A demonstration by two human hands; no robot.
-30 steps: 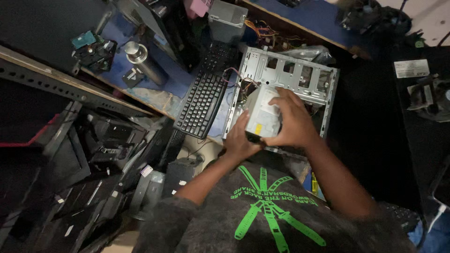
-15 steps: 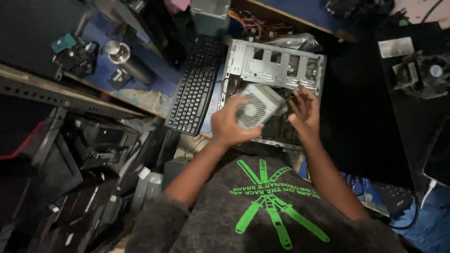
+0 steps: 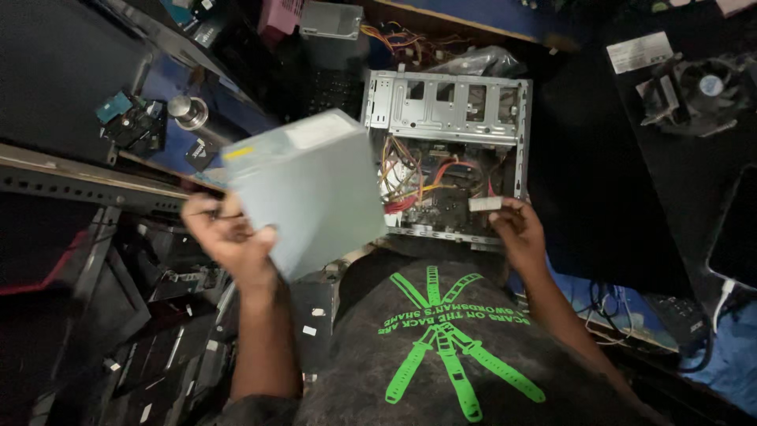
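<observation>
Head view: the left hand grips the grey power supply, lifted clear. The right hand pinches a white connector at the computer case; best keep the cables slack.

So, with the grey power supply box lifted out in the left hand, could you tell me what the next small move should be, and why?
Probably ease off the white plug that the right hand pinches. The left hand holds the power supply box clear of the open computer case, yet coloured wires seem to run from it into the case, so pulling further might strain them.
</observation>
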